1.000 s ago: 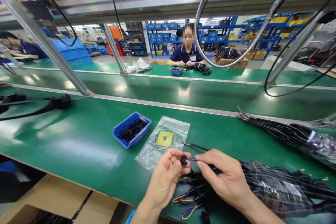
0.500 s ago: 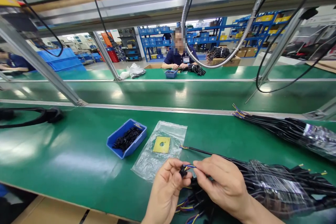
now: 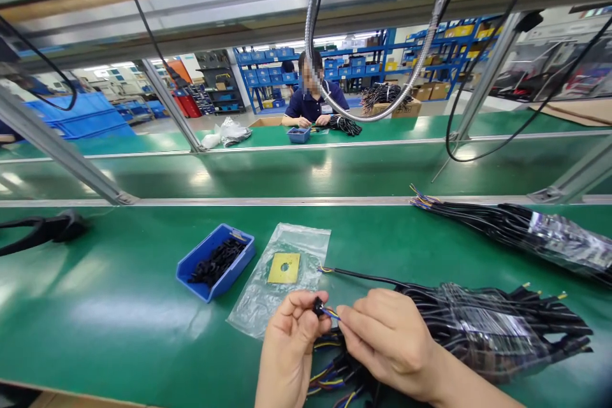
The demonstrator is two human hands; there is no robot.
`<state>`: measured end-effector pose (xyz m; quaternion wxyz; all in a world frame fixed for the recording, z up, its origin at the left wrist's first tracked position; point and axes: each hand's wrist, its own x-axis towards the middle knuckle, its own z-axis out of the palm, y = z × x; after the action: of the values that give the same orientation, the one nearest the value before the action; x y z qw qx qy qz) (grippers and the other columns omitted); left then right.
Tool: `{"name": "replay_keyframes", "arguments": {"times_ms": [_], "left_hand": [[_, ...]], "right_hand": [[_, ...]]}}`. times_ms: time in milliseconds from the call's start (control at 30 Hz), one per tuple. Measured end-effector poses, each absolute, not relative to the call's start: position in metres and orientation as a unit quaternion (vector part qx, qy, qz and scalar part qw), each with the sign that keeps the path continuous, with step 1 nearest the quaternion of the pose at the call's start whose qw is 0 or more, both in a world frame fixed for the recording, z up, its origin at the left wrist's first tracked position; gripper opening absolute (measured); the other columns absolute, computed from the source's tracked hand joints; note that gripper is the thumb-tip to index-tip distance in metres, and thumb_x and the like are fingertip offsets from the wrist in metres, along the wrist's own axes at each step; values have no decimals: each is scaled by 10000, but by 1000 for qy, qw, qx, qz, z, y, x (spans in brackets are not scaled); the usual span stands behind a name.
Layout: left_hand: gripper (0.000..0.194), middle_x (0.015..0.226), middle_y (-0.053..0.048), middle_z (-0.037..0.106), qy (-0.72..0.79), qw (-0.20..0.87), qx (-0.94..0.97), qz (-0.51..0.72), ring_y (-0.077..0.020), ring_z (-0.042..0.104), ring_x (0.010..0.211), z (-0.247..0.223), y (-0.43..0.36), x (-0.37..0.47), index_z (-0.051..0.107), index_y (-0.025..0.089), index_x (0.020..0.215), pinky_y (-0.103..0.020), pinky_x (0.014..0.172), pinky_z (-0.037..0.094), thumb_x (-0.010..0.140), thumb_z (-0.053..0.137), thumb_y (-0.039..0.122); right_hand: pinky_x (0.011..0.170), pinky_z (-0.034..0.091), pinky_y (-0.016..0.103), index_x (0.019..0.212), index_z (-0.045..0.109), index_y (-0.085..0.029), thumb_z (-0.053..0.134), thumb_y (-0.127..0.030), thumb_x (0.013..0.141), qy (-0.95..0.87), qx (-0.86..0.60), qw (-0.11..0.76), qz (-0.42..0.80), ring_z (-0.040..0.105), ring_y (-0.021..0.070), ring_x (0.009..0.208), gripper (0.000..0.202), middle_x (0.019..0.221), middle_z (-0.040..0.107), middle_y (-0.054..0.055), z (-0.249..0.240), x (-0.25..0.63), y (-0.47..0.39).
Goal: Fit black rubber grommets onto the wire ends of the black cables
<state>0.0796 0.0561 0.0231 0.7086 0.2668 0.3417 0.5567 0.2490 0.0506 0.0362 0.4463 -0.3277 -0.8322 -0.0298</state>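
Between the fingertips of my left hand [image 3: 294, 338] is a small black connector [image 3: 318, 306]. Thin coloured wires [image 3: 331, 313], blue and yellow among them, run from it into the pinched fingers of my right hand [image 3: 389, 338]. The wires meet the connector; how deep they sit in it I cannot tell. Below and behind my hands lie more cable ends [image 3: 325, 379] with coloured wires, partly hidden by my right hand. A plastic-wrapped bundle of black cables [image 3: 492, 325] lies to the right. One cable [image 3: 363, 276] stretches left from it, its bared wires reaching the plastic bag.
A clear plastic bag [image 3: 261, 303] bears a yellow square plate [image 3: 284, 268] with a hole. Left of it stands a blue bin [image 3: 241, 264] of black parts. Another cable bundle [image 3: 478, 220] lies at the back right. A metal gooseneck [image 3: 425, 57] hangs overhead; a person [image 3: 315, 102] sits opposite.
The view has shifted and turned slightly, so the bench things sit further left. My left fingers have turned the connector a little; both hands keep their hold.
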Motion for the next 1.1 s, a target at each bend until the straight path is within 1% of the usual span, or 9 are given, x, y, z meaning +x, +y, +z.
{"name": "replay_keyframes", "arguments": {"times_ms": [133, 300, 433, 567, 667, 767, 833, 933, 1100], "left_hand": [[217, 966, -61, 726, 334, 690, 317, 559, -114, 666, 704, 20, 58, 74, 714, 168, 839, -181, 665, 572, 655, 817, 218], [206, 968, -72, 737, 335, 677, 338, 562, -133, 673, 705, 15, 61, 71, 730, 184, 826, -209, 670, 581, 649, 820, 236], [208, 971, -88, 741, 343, 660, 357, 566, -186, 696, 799, 11, 61, 70, 736, 184, 814, -237, 689, 591, 635, 828, 237], [232, 967, -97, 743, 363, 639, 365, 572, -210, 701, 835, 12, 62, 70, 738, 180, 808, -239, 688, 593, 607, 843, 232], [264, 929, -105, 747, 377, 639, 348, 574, -210, 701, 781, 17, 61, 74, 733, 163, 776, -251, 658, 595, 569, 862, 264], [311, 876, -93, 748, 383, 626, 311, 603, -180, 688, 701, 25, 58, 83, 723, 153, 743, -223, 611, 582, 517, 886, 292], [342, 840, -81, 748, 386, 617, 285, 624, -163, 678, 666, 29, 56, 90, 716, 150, 722, -200, 587, 570, 478, 900, 302], [378, 802, -81, 750, 388, 615, 271, 631, -173, 682, 658, 32, 54, 96, 707, 142, 694, -204, 575, 567, 425, 917, 307], [370, 818, -101, 760, 395, 604, 284, 631, -214, 712, 723, 26, 54, 95, 713, 145, 693, -229, 631, 582, 430, 916, 309]], "right_hand": [[530, 351, 275, 908, 632, -122, 557, -85, 860, -819, -340, 462, 13, 476, 126, 557, 96, 666, 597, 36, 39, 247, 50], [530, 362, 262, 877, 640, -137, 546, -92, 860, -801, -365, 473, 47, 483, 122, 555, 106, 656, 594, 29, 39, 247, 49], [533, 366, 259, 870, 642, -140, 547, -99, 861, -796, -375, 472, 52, 480, 118, 552, 104, 660, 595, 28, 39, 247, 50], [520, 363, 262, 874, 640, -140, 534, -99, 860, -804, -369, 464, 47, 469, 119, 537, 114, 644, 582, 21, 40, 246, 51], [511, 371, 255, 1004, 627, -124, 506, -100, 870, -807, -367, 463, 24, 478, 117, 531, 182, 640, 575, 11, 40, 245, 51], [499, 374, 249, 1127, 587, -109, 478, -86, 878, -811, -353, 467, -4, 493, 116, 524, 273, 630, 573, 1, 40, 245, 52], [484, 367, 246, 1097, 600, -115, 481, -95, 884, -808, -346, 476, -16, 491, 112, 511, 245, 627, 581, 4, 41, 244, 53], [468, 358, 235, 1003, 632, -130, 491, -129, 899, -801, -343, 490, -10, 474, 99, 483, 176, 597, 575, -1, 43, 243, 54], [456, 361, 222, 895, 672, -147, 480, -184, 899, -794, -350, 496, 43, 472, 93, 457, 196, 557, 564, -3, 45, 241, 55]]}}
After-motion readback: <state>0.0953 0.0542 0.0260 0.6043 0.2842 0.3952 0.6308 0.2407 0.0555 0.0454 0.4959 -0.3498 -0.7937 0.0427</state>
